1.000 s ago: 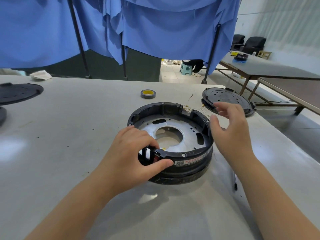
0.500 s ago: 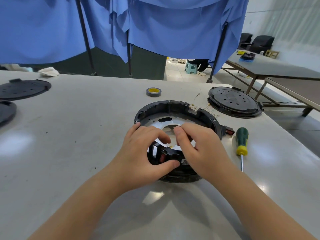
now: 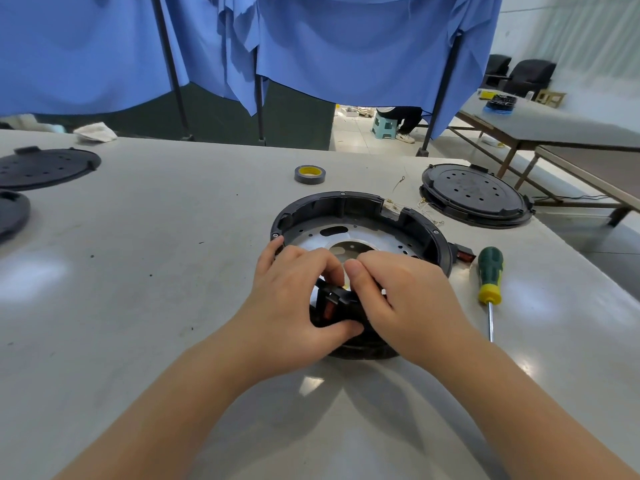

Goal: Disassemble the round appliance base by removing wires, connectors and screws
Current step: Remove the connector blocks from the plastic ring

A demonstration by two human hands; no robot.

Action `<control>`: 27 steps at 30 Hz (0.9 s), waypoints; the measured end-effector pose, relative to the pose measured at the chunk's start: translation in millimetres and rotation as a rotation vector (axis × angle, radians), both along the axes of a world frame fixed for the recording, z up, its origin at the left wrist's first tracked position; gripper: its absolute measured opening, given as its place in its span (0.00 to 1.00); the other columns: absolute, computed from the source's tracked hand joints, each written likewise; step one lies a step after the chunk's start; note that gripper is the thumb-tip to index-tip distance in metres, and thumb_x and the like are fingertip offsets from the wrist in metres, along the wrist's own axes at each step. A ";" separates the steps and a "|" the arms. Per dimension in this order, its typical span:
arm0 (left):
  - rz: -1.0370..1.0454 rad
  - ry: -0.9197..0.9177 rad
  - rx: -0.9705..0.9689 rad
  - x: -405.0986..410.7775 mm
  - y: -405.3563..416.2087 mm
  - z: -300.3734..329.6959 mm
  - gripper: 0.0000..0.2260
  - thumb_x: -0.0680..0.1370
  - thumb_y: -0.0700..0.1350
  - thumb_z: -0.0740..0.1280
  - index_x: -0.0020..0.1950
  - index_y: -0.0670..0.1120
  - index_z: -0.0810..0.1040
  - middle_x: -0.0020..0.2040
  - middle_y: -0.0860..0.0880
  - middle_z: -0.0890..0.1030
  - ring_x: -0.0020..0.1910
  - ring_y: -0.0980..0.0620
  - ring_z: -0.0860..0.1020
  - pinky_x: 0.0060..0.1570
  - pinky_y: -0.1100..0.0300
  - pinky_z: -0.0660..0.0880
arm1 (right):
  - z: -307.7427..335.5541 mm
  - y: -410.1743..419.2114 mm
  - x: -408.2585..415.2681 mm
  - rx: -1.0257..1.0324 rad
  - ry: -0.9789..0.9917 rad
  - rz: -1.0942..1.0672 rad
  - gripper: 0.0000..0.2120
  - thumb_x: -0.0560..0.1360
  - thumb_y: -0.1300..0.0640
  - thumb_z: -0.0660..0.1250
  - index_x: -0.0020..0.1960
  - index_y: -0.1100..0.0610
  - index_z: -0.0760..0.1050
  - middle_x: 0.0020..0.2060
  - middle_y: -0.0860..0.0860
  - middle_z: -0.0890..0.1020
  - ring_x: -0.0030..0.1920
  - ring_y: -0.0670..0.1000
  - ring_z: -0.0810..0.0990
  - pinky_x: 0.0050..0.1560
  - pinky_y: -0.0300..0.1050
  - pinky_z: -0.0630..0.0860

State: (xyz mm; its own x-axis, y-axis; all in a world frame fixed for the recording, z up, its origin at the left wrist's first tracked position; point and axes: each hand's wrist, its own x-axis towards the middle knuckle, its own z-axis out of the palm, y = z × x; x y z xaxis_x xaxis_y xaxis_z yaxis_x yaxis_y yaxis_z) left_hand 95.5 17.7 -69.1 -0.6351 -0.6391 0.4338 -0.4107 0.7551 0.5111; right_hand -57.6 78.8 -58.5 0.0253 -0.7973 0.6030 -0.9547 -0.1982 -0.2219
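head view is showing both hands now working at the near rim of the round black plastic appliance base with a silver metal inner plate (image 3: 360, 233), which is sitting on the pale grey table (image 3: 138, 271) just in front of the person. a second ago the right hand was hovering open beside the base's far right edge; half a second ago it was already arriving at the near rim, and it is now sitting there, thumb to thumb with the left. the green-and-yellow-handled screwdriver (image 3: 490, 275) is lying untouched just right of the base, so the work is judged to be on a connector or clip rather than a screw.

the left hand (image 3: 294, 306) is gripping the rim, fingers curled over the top and thumb pressing the outer wall beneath a small black connector block with an orange insert (image 3: 330, 304). the right hand (image 3: 405, 306) is curling its fingers over the same rim section, thumb raised; what its fingertips are pinching cannot be told. thin loose wires (image 3: 398, 202) are trailing off the far rim.
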 end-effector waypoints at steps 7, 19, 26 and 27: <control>0.001 -0.018 -0.015 -1.6 -1.6 -0.3 0.17 0.64 0.60 0.70 0.47 0.55 0.71 0.42 0.62 0.72 0.51 0.61 0.70 0.73 0.58 0.45 | 0.2 -0.4 -0.4 0.044 0.022 -0.029 0.14 0.78 0.48 0.52 0.34 0.46 0.63 0.25 0.43 0.65 0.28 0.46 0.66 0.27 0.45 0.65; -0.018 -0.019 -0.004 -2.2 -3.6 -0.3 0.16 0.64 0.60 0.70 0.45 0.56 0.69 0.41 0.62 0.72 0.50 0.63 0.69 0.72 0.57 0.46 | 2.3 -0.8 -1.3 0.130 0.015 -0.059 0.15 0.78 0.48 0.54 0.33 0.46 0.61 0.24 0.44 0.65 0.27 0.47 0.66 0.28 0.45 0.64; -0.018 0.012 -0.048 2.6 -4.2 -5.2 0.24 0.65 0.61 0.71 0.56 0.54 0.69 0.50 0.62 0.72 0.54 0.63 0.69 0.72 0.64 0.46 | 18.0 -7.8 1.5 0.437 -0.101 -0.125 0.23 0.79 0.39 0.45 0.30 0.42 0.68 0.26 0.45 0.74 0.31 0.43 0.73 0.31 0.43 0.65; -0.017 0.025 -0.049 3.3 -4.7 -5.4 0.27 0.64 0.61 0.72 0.59 0.54 0.69 0.52 0.63 0.71 0.56 0.66 0.67 0.71 0.67 0.45 | 21.1 -11.1 0.4 0.526 -0.116 -0.130 0.23 0.79 0.40 0.46 0.31 0.44 0.71 0.25 0.45 0.73 0.29 0.44 0.72 0.31 0.44 0.64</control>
State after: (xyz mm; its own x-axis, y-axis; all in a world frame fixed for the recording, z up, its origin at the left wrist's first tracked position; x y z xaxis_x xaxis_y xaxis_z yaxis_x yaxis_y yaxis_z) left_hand 98.8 13.0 -74.5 -0.6347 -0.6056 0.4799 -0.3850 0.7864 0.4831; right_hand -57.2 67.7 -37.4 -0.1362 -0.9839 0.1160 -0.9273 0.0854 -0.3644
